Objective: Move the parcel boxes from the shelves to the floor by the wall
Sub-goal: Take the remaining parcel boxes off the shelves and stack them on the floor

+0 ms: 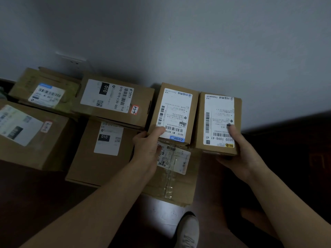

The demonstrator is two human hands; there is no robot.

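Note:
Two small brown parcel boxes with white shipping labels sit side by side against the grey wall. My left hand [149, 145] grips the near end of the left small box [174, 111], thumb on its label. That box rests on a flat taped carton [172, 178] lying on the floor. My right hand [236, 151] holds the right small box [219, 120] from underneath, thumb pressed on its label. I cannot tell whether this box touches the floor.
Several larger cartons stand to the left along the wall: one marked 010 [114, 101], another [100, 151] in front of it, one at far left [26, 135], one behind [44, 86]. A wall socket [73, 62] is above them. My white shoe [188, 230] stands on dark floor.

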